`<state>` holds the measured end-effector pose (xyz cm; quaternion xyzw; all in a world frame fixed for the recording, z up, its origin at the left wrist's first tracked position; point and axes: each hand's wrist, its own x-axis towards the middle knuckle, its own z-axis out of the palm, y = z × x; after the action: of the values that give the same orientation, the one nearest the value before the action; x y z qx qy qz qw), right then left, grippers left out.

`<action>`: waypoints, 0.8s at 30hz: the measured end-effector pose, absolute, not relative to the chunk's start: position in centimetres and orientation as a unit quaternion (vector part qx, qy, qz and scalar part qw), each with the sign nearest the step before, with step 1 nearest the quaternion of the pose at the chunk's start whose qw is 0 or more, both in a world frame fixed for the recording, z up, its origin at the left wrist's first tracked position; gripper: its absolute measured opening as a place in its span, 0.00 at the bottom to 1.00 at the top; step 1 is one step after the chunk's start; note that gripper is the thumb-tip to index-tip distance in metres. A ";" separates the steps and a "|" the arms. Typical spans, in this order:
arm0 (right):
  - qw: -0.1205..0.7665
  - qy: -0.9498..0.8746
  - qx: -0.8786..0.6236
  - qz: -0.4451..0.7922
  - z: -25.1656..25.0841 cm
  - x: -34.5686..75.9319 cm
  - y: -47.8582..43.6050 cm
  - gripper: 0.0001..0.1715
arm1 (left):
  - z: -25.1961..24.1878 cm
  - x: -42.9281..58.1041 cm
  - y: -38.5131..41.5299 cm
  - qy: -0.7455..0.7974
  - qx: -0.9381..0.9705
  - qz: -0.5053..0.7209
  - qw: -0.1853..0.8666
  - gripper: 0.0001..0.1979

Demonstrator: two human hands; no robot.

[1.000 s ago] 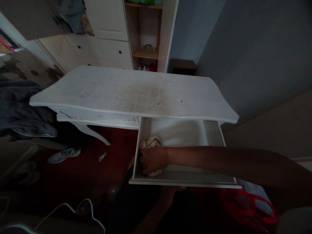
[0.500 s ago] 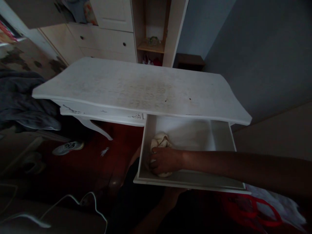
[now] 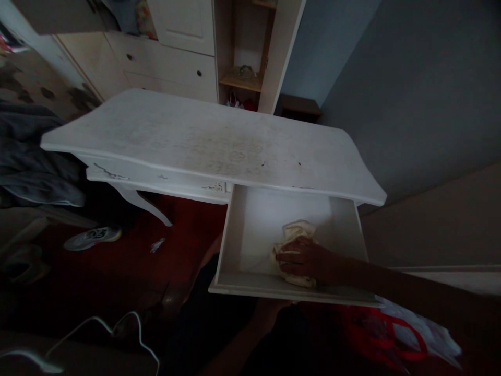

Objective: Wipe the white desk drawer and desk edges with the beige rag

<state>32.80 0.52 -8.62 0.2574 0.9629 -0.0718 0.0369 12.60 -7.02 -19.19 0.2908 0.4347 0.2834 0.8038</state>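
Note:
A cream cloth [image 3: 298, 230] lies bunched on the floor of the pulled-out white drawer [image 3: 260, 224]. My right hand [image 3: 303, 258] presses down on it with bent fingers gripping the fabric. Below the drawer's front edge, my left hand [image 3: 270, 309] touches or supports the underside; its fingers are hidden there. The drawer belongs to a white desk [image 3: 168, 136] whose top carries grey-brown stains and a couple of small dark marks.
A grey-white shoe [image 3: 93, 238] and crumpled scrap [image 3: 157, 245] lie on the red floor. White wire hanger [image 3: 94, 319] is at lower left, dark clothing [image 3: 35, 151] at left. A red-handled bag [image 3: 391, 334] sits lower right; an open wardrobe [image 3: 180, 62] stands behind.
My right hand has slid the cloth from the drawer's left side toward its middle and right. My left hand stays under the drawer front. The view has shifted slightly.

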 end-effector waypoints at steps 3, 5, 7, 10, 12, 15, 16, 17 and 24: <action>0.021 0.943 0.329 -0.042 -9.4 35.2 -1.2 0.23 | -19.5 12.6 -7.0 0.422 0.301 0.282 0.807 0.13; 0.030 0.926 0.376 -0.023 -9.8 36.5 -2.2 0.26 | -19.8 12.6 -7.0 0.411 0.313 0.281 0.809 0.13; 0.054 0.902 0.429 -0.003 -9.9 37.5 -2.9 0.31 | -20.2 12.7 -7.0 0.404 0.336 0.278 0.804 0.13; 0.100 0.844 0.525 0.043 -9.8 38.1 -3.1 0.40 | -20.5 12.7 -7.0 0.397 0.373 0.281 0.790 0.14; 0.118 0.805 0.577 0.071 -9.5 38.0 -2.6 0.43 | -20.4 12.7 -6.9 0.396 0.383 0.286 0.784 0.14; 0.115 0.772 0.618 0.092 -8.8 37.5 -1.0 0.41 | -20.1 12.7 -6.8 0.404 0.393 0.286 0.775 0.14; 0.112 0.766 0.625 0.098 -8.6 37.4 -0.2 0.41 | -20.1 12.6 -6.7 0.404 0.394 0.287 0.774 0.15; 0.108 0.760 0.633 0.106 -8.3 37.2 0.6 0.41 | -20.1 12.6 -6.8 0.403 0.393 0.289 0.774 0.15; 0.053 0.666 0.735 0.116 -7.3 34.8 6.8 0.40 | -20.9 12.9 -7.0 0.402 0.378 0.303 0.777 0.17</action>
<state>34.85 6.82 -7.26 0.7351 0.6659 0.1160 0.0533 12.88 -7.01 -20.92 0.3775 0.4019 0.3026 0.7774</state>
